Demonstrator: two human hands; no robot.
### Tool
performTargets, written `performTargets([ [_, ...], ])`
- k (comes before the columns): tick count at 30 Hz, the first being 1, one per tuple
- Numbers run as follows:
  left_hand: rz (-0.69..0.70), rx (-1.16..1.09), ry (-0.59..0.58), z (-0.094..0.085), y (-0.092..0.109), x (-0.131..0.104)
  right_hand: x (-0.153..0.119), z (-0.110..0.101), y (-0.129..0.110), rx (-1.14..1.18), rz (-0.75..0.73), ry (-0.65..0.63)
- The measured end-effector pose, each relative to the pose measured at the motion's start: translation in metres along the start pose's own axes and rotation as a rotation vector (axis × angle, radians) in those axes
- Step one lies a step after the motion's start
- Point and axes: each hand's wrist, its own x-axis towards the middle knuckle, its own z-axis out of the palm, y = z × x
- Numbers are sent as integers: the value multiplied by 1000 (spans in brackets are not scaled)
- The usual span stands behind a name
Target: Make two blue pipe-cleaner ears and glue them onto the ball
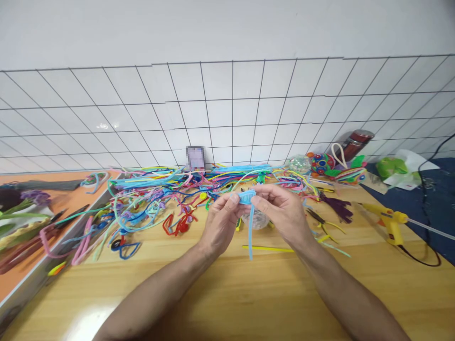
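A light blue pipe cleaner piece (245, 198), coiled or folded into a small flat shape, is held between both hands over the wooden table (227, 293). From it one loose blue strand hangs straight down. My left hand (222, 220) pinches the left end of the piece between thumb and fingers. The right end is pinched by my right hand (280, 208), close to where the strand hangs. Behind and below the hands is a clear, crinkled ball (256, 219), partly hidden. A yellow strip (268, 248) lies flat on the table under the strand.
Tangled colored pipe cleaners (145, 203) spread along the back and left. Pliers (315, 217) and a yellow glue gun (389, 222) with its cord lie at right. Behind stand a dark red flask (357, 142) and a colorful ball (323, 164). An orange surface (71, 194) is at left.
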Motion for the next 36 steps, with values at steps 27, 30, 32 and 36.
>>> performTargets([
  [27, -56, 88, -28, -4, -1, -1, 18, -8, 9, 163, 164, -69],
  [30, -58, 88, -17, -4, -1, -1, 18, -7, 11, 154, 136, -83],
  [32, -60, 84, -4, -5, -2, -1, 17, -6, 13, 129, 121, -77],
  [36, -75, 65, 9, -6, -3, 0, 15, -6, 12, 62, 104, -54],
])
